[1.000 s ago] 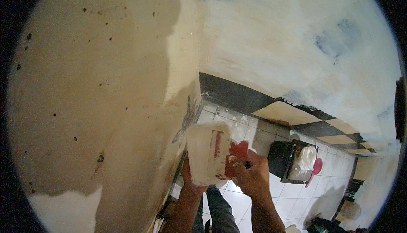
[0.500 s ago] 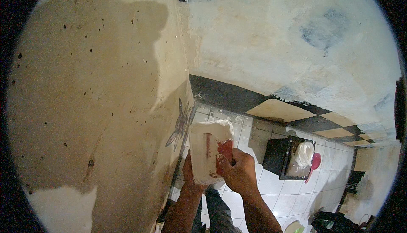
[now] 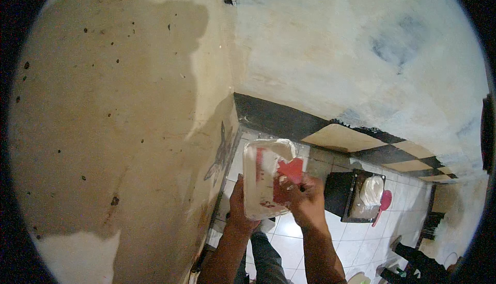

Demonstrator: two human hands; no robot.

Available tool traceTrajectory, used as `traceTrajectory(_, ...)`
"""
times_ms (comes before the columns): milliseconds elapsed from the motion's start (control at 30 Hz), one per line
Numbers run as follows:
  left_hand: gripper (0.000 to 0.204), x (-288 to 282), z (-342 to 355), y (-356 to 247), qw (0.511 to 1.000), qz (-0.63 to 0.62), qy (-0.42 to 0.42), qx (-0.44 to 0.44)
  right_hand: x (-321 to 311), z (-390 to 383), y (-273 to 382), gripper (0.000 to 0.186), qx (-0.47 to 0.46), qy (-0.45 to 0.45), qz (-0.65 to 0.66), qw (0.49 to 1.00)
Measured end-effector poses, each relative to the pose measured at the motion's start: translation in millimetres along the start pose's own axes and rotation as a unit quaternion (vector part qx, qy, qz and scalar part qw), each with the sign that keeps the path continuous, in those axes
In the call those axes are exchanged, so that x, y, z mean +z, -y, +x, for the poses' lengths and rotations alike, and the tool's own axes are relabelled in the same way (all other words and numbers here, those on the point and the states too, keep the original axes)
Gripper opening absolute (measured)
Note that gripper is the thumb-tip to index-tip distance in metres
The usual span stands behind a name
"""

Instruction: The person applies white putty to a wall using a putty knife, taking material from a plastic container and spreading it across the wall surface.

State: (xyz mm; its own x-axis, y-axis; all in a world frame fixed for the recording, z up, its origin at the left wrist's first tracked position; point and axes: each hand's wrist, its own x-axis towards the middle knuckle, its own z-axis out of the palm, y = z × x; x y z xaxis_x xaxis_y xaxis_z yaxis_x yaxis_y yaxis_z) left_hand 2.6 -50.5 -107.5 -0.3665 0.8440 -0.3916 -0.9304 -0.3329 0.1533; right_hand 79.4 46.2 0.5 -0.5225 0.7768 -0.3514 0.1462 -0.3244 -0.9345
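Observation:
My left hand [image 3: 237,204] grips a whitish rectangular plastic tub [image 3: 251,195] from its left side and underneath, some fingers hidden behind it. White paste coats its rim, and reddish smears show inside. My right hand [image 3: 309,204] is closed on a red putty scraper [image 3: 292,169] over the tub's right side. White paste clings near the scraper's edge. Both hands are in front of me, close to the corner of the two walls.
A patchy beige wall [image 3: 103,129] stands close on the left; a smeared pale wall [image 3: 320,51] runs along the far side above checkered tiles [image 3: 346,135]. On the tiled floor are a black box [image 3: 339,193], a white bag [image 3: 371,191] and a pink dipper [image 3: 386,200]. Another person's dark-clothed leg [image 3: 421,258] shows lower right.
Tub and both hands have shifted slightly right and up. The scraper has turned and lifted, with more of its red blade showing. A person's leg has come into view at lower right.

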Motion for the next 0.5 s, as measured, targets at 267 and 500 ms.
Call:
traceTrajectory(267, 0.061, 19.3, 13.2, -13.8, 0.968, 0.201, 0.11, 0.098, -7.4, 2.2, 15.4, 0.017, -0.094, -0.038, 0.015, 0.995)
traceTrajectory(500, 0.061, 25.8, 22.6, -29.9, 0.99, -0.014, 0.115, 0.077, -17.4, 17.1, 4.8, 0.018, -0.064, -0.04, 0.073, 0.994)
